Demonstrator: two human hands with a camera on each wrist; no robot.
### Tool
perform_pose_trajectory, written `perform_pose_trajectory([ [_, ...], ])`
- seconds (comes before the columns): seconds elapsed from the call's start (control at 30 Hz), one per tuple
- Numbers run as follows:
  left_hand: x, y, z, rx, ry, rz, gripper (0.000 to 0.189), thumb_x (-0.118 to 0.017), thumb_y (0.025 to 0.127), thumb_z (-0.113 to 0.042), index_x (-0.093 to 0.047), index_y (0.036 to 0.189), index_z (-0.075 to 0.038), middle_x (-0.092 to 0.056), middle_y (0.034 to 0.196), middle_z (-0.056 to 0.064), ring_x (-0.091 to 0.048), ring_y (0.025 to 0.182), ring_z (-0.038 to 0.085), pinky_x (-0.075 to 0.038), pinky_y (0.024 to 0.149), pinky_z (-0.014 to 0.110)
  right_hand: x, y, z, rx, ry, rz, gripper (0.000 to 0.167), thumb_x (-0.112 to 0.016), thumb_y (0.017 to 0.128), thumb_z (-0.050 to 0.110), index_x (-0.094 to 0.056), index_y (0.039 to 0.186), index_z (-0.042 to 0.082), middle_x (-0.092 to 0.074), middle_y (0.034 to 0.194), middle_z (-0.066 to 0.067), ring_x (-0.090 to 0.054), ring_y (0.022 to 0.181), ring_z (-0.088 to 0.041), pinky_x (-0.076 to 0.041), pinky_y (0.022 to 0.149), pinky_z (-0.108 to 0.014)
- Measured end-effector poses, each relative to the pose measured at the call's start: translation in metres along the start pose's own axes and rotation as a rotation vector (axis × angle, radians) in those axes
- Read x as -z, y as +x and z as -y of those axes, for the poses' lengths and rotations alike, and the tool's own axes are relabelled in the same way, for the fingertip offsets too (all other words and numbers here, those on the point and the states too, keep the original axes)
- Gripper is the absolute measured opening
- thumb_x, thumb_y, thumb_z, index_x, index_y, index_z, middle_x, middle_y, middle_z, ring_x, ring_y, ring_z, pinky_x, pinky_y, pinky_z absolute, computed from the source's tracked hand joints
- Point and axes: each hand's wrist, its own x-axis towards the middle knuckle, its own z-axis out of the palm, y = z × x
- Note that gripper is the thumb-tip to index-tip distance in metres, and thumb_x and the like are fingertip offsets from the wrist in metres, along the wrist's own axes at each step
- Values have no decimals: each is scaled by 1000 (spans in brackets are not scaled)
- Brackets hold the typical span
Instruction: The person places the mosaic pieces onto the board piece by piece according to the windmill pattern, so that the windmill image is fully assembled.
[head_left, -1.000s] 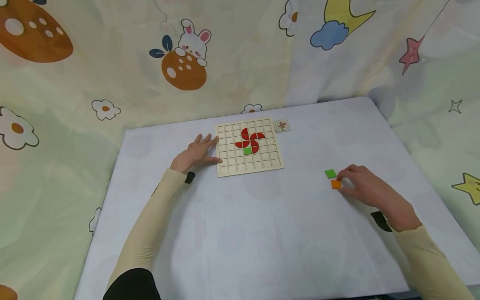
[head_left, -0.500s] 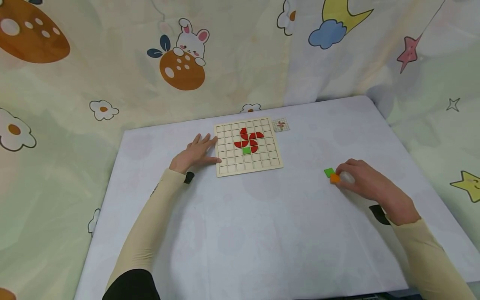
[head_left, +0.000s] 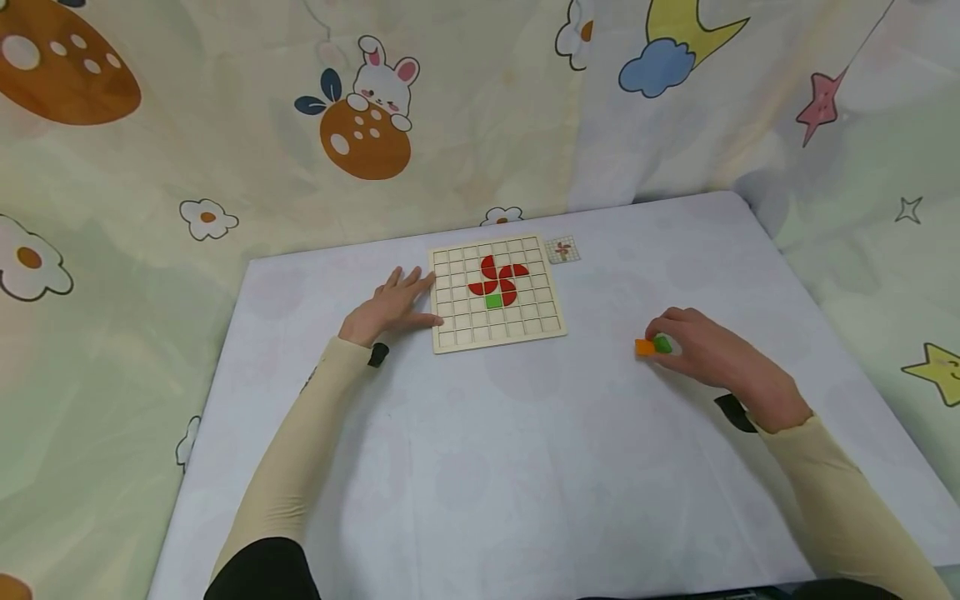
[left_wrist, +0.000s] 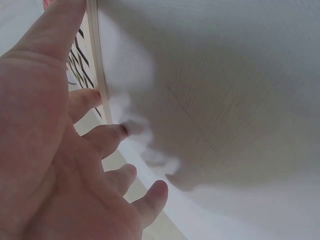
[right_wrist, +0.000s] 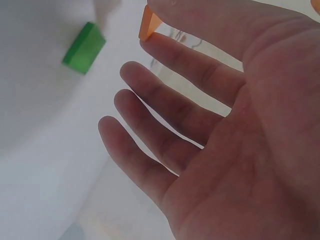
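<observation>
A square wooden grid board [head_left: 532,319] lies at the back of the table, with red rounded pieces [head_left: 489,267] forming a pinwheel and one green square [head_left: 493,301] below them. My left hand [head_left: 386,311] rests at the board's left edge, thumb and fingertips touching it, fingers spread. On the right, my right hand [head_left: 712,350] pinches an orange square tile [head_left: 643,347] between thumb and index finger; the right wrist view shows the other fingers extended. A loose green tile [right_wrist: 85,48] lies on the table near that hand, partly behind the fingers in the head view.
A small pattern card [head_left: 562,249] with a red pinwheel on a grid lies just right of the board. The white tabletop [head_left: 480,467] extends in front, and a patterned cloth [head_left: 480,108] hangs behind and along the sides.
My right hand has taken hold of the orange tile and carried it up and leftward past the green tile. The left hand and the board stay where they were.
</observation>
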Motion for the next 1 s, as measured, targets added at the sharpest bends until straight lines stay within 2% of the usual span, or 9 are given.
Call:
perform_pose_trajectory([
  [0.37,-2,4,1,-2,-10,2,101,-66,87,-64,-12,163,-26,-3,171,9,11,156,39,-7,124,63,-2,28,16,120,-32,-16,15,-72,91,15,-71,106,10,-66,107,-7,-56,97,-25,-51,87,-43],
  [0.77,-1,5,3,3,-11,2,102,-67,86,-64,-11,163,-26,-1,171,9,11,156,39,-7,124,64,-14,64,29,165,-58,-28,15,-71,92,17,-72,105,9,-67,104,-7,-58,94,-24,-53,85,-41],
  [1.0,-1,5,3,1,-1,1,103,-67,86,-65,-11,163,-26,-2,171,10,11,156,39,-7,124,63,-20,84,46,183,-87,-28,20,-73,92,19,-72,108,8,-67,105,-7,-58,94,-24,-55,85,-40],
])
